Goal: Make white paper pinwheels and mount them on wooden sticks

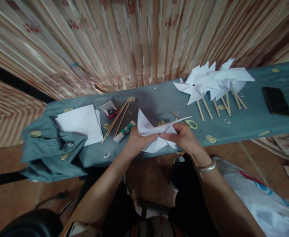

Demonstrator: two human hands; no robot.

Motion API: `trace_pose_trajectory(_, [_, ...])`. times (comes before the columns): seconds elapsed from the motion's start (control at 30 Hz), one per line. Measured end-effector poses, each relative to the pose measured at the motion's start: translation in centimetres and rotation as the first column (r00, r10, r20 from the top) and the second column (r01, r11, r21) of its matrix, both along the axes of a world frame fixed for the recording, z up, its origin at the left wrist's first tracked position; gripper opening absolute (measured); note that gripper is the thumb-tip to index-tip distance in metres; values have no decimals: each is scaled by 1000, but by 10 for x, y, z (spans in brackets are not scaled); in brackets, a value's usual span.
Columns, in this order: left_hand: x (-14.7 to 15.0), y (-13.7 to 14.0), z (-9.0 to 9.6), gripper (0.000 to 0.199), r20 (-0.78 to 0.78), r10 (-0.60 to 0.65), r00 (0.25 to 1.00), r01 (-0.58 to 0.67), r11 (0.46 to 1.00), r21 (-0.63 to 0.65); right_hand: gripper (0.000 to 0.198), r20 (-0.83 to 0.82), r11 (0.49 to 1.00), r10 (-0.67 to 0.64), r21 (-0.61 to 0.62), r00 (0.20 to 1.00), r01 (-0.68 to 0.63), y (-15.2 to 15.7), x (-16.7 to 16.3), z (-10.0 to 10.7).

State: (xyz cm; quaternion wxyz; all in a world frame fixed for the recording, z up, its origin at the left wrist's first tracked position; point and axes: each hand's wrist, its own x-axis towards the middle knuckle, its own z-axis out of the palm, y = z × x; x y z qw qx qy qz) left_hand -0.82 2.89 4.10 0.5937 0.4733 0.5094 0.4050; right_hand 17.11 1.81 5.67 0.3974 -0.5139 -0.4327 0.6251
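Observation:
A white paper pinwheel (154, 147) without a stick is held over the table's near edge, its folded points fanning out. My left hand (140, 140) grips it from the left, thumb pressed at the centre. From the right, my right hand (181, 134) pinches the same paper, its thumb tip meeting the left one; the fingers behind the paper are hidden. Just left of my hands lies a green and white glue stick (125, 131). Behind my right hand are scissors (191, 124) with a yellow-green handle, partly covered by the paper.
Finished white pinwheels (208, 80) on wooden sticks lie overlapping at the back right, near a dark phone (276, 101). White paper sheets (79, 121), loose wooden sticks (116, 121) and a small packet (109, 109) lie on the left. A plastic bag (252, 197) stands at lower right.

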Motion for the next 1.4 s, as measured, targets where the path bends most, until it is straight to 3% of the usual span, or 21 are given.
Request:
trace_pose_trajectory(0.37, [-6, 0, 3, 23, -11, -36, 999, 36, 999, 21, 29, -14, 999, -53, 7, 998, 53, -2, -12, -7])
trace_pose_trajectory(0.63, [-14, -5, 19, 47, 153, -59, 986, 74, 993, -92, 29, -84, 992, -128, -27, 988, 126, -4, -17, -19])
trace_pose_trajectory(0.8, [-31, 7, 9, 50, 160, -44, 986, 37, 998, 45, 31, -31, 978, -207, -5, 978, 206, -2, -9, -18])
trace_pose_trajectory(0.83, [-38, 12, 3, 50, 125, 7, 992, -15, 998, 68, 31, -20, 976, -218, 5, 976, 218, -2, -7, -18])
trace_pose_trajectory(0.9, [-54, 26, -8, 40, -87, 133, 987, -113, 974, 197, 32, -7, 972, -232, 25, 973, 232, -3, -5, -17])
trace_pose_trajectory(0.97, [-70, 39, -18, 25, -393, 233, 890, -85, 930, 358, 32, 3, 972, -234, 39, 972, 233, -4, -3, -16])
trace_pose_trajectory(1.03, [-83, 49, -26, 25, -621, 246, 745, 21, 921, 389, 32, 6, 973, -225, 48, 974, 224, -5, -3, -15])
trace_pose_trajectory(1.1, [-90, 55, -29, 29, -750, 254, 611, 103, 914, 393, 30, 3, 978, -202, 55, 979, 202, -7, -3, -14])
trace_pose_trajectory(1.27, [-90, 61, -28, 29, -878, 217, 427, 207, 921, 329, 26, -6, 989, -132, 66, 991, 132, -11, -5, -14])
trace_pose_trajectory(1.4, [-89, 66, -27, 28, -889, 224, 400, 186, 929, 318, 23, -14, 991, -113, 65, 994, 113, -15, -4, -11])
